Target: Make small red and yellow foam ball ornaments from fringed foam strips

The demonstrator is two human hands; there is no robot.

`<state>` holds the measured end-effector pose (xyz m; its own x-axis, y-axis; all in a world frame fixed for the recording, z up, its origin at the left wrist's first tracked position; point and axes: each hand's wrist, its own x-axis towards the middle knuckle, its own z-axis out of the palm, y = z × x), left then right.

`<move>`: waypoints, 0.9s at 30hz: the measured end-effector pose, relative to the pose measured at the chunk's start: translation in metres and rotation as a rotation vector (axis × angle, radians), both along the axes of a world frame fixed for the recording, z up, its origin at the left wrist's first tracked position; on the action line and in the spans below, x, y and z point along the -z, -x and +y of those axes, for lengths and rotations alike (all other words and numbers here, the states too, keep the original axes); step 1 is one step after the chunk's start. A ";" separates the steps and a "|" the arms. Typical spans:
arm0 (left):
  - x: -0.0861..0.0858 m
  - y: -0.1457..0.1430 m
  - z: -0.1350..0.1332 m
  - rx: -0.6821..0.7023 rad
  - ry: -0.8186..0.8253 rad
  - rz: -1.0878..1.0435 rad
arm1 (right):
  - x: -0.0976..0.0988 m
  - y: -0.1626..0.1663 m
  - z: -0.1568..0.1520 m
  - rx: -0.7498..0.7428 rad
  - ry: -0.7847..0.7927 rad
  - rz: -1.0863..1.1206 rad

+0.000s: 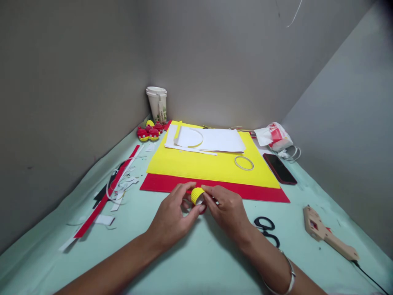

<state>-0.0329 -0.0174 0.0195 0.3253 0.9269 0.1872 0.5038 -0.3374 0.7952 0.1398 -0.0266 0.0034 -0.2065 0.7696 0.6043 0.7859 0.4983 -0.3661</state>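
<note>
Centrally, a small yellow ribbed ring (197,195) sits between the two hands, just above the pale green cloth (196,268), its white inner side turned partly toward the right hand (229,208). That hand grasps the ring's near edge between thumb and fingers; the left hand (172,215) curls around the other side, gripping it with its thumb below and fingers above. A bit of red (203,209) shows just under the ring by the left thumb; whether it is joined on cannot be told.

Beyond the fingertips lies a red sheet (162,184), mostly covered by a yellow sheet (196,164). On the yellow rest white papers (219,140), a curved strip (196,146) and a thin pale hoop (245,169).

Black-handled scissors (266,229) lie partly behind the right forearm, which wears a bracelet (291,280). Further right are a beige glue gun (333,242), a dark phone (279,169) beside the sheets, and a red-and-white packet (280,139) near a white cable (299,152).

Over to the left, a long red strip (98,206) lies among white scraps (116,203). Past it, red-and-yellow ornaments (150,133) cluster before a pale lidded cup (156,106), upright near the grey wall (215,61).
</note>
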 end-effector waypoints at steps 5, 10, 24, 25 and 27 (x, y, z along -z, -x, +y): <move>0.002 0.000 -0.001 -0.006 0.060 -0.009 | 0.001 0.005 0.000 0.045 0.036 0.053; 0.002 0.001 0.000 -0.016 0.169 -0.089 | -0.003 0.007 -0.001 0.057 0.166 0.151; 0.003 0.002 0.011 0.109 0.539 -0.534 | -0.007 0.004 0.004 -0.281 0.257 0.196; 0.003 0.002 0.011 0.120 0.537 -0.525 | -0.007 0.004 0.004 -0.289 0.259 0.200; 0.003 0.003 0.011 0.122 0.507 -0.490 | -0.010 0.003 0.005 -0.301 0.266 0.208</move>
<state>-0.0360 -0.0066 0.0160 0.4207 0.9010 -0.1060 0.0310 0.1026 0.9942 0.1369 -0.0219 0.0129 -0.3401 0.8279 0.4459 0.5168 0.5608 -0.6469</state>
